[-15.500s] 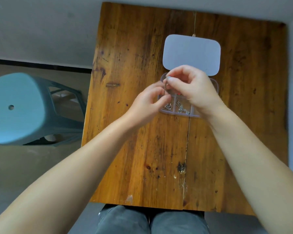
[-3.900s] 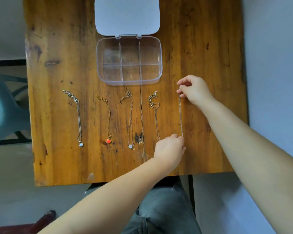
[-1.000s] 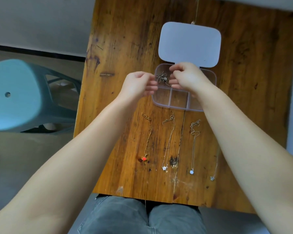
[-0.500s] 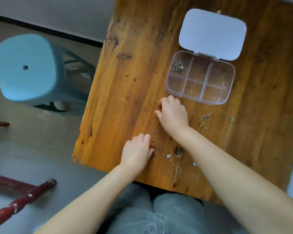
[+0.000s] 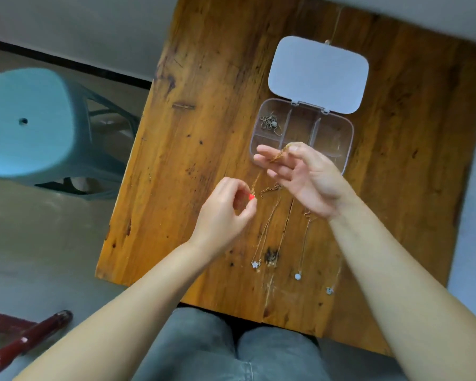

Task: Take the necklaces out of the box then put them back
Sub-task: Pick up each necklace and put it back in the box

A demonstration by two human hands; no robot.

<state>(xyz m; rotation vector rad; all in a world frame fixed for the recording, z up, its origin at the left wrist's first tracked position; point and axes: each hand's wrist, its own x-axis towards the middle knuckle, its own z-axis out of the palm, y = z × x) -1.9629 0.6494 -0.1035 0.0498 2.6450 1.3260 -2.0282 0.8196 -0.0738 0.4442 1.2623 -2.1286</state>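
While the left grip [image 5: 226,207] pinches the red pendant [image 5: 251,197], the right grip [image 5: 300,171] nips that gold chain [image 5: 279,154] — one necklace [image 5: 270,124] boxed [image 5: 341,158], three [image 5: 268,229] on the worktop [image 5: 204,133]; left edge bare.

Scuffed glossy wooden table [image 5: 204,133], clear plastic box [image 5: 346,138].

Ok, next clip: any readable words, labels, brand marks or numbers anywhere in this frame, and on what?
None. The box lid is plain, with no print showing. The clear box, the wooden table and the blue stool carry no writing either.
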